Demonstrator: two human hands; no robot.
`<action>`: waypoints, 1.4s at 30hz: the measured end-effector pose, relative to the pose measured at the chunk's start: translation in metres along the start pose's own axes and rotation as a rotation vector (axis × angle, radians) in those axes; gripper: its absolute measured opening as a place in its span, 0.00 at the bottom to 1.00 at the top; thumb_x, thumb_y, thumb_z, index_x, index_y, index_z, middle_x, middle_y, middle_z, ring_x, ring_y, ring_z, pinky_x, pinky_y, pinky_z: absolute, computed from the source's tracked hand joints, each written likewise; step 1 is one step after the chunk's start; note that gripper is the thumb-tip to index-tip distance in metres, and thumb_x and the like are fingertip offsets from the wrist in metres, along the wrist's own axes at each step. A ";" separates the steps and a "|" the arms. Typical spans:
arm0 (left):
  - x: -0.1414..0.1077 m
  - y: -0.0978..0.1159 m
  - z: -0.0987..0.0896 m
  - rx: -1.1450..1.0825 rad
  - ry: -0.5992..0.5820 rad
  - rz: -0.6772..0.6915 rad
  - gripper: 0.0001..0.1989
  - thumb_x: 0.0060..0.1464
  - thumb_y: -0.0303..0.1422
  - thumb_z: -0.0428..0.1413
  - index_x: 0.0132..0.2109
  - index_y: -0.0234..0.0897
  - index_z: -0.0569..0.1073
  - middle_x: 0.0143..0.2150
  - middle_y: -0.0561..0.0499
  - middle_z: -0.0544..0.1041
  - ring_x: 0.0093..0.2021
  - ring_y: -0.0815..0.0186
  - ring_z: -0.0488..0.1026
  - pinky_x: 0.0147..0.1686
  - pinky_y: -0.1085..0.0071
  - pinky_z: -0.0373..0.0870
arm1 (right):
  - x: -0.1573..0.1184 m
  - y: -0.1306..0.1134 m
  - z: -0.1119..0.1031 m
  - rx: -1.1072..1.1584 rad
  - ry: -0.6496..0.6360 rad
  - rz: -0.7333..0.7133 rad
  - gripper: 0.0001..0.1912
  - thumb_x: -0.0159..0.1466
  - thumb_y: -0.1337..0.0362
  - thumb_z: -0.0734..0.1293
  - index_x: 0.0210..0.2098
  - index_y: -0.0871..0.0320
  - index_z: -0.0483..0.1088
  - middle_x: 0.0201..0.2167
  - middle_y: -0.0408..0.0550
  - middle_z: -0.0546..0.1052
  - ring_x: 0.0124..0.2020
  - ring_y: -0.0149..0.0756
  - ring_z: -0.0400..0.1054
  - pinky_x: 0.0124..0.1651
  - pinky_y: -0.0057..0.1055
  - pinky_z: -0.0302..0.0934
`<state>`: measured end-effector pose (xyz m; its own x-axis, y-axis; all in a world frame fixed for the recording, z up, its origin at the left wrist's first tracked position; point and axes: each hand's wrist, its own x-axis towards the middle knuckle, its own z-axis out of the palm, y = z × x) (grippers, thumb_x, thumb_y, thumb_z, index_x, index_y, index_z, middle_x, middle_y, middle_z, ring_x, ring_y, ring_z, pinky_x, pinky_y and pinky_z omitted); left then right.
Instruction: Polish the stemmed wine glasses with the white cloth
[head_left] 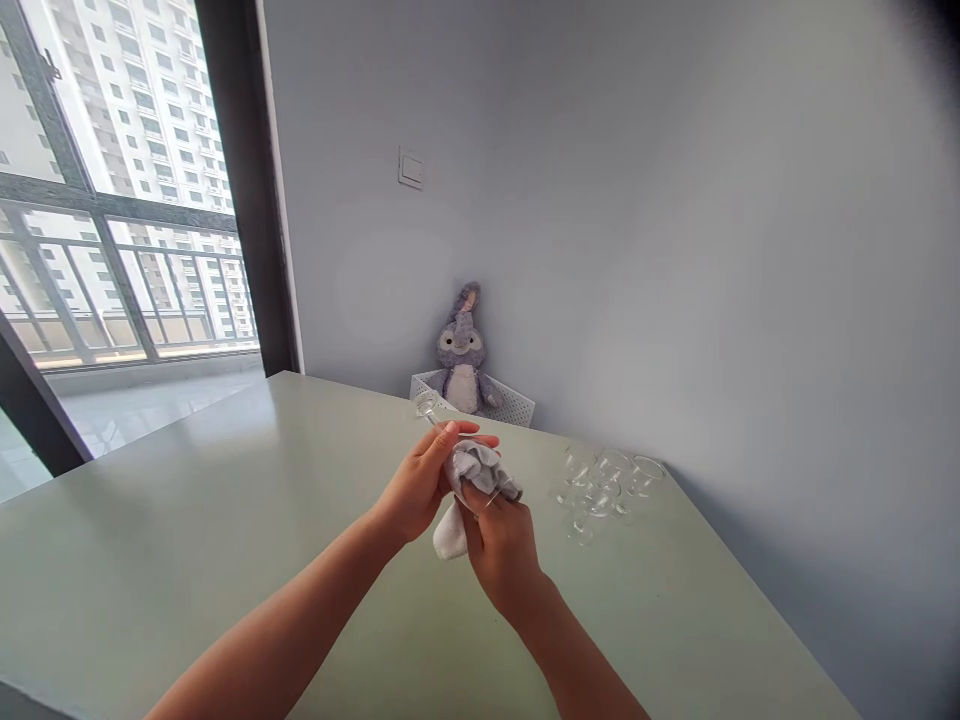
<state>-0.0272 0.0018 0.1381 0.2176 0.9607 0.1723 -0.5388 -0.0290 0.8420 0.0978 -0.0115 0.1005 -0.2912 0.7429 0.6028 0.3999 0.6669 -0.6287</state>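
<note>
Above the middle of the table, my left hand (420,482) is wrapped around a clear stemmed glass (426,404), whose foot points away from me, past my fingers. Most of the bowl is hidden by my hands and the cloth. My right hand (501,552) grips a light grey-white cloth (480,466), its fingers pushed into the folds at the bowl's near end. One loose end of the cloth hangs below, between the two hands. Both hands are close together, clear of the tabletop.
Several clear stemmed glasses (600,492) stand grouped at the right edge of the pale green table (247,520). Behind the far edge, a plush rabbit (462,350) sits in a white perforated basket (516,406). Walls border the far and right sides; a window (135,190) is at left.
</note>
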 end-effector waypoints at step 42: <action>-0.023 0.019 0.007 0.539 -0.040 0.218 0.18 0.56 0.45 0.45 0.44 0.35 0.68 0.39 0.46 0.73 0.38 0.62 0.69 0.39 0.67 0.64 | -0.015 -0.032 -0.003 0.218 0.193 -0.017 0.13 0.58 0.62 0.62 0.41 0.57 0.71 0.30 0.50 0.76 0.29 0.38 0.67 0.33 0.32 0.60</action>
<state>-0.0367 -0.0224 0.1532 0.1839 0.9060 0.3812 -0.0869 -0.3713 0.9244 0.0922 -0.0447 0.1132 -0.1175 0.7208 0.6831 0.1942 0.6913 -0.6960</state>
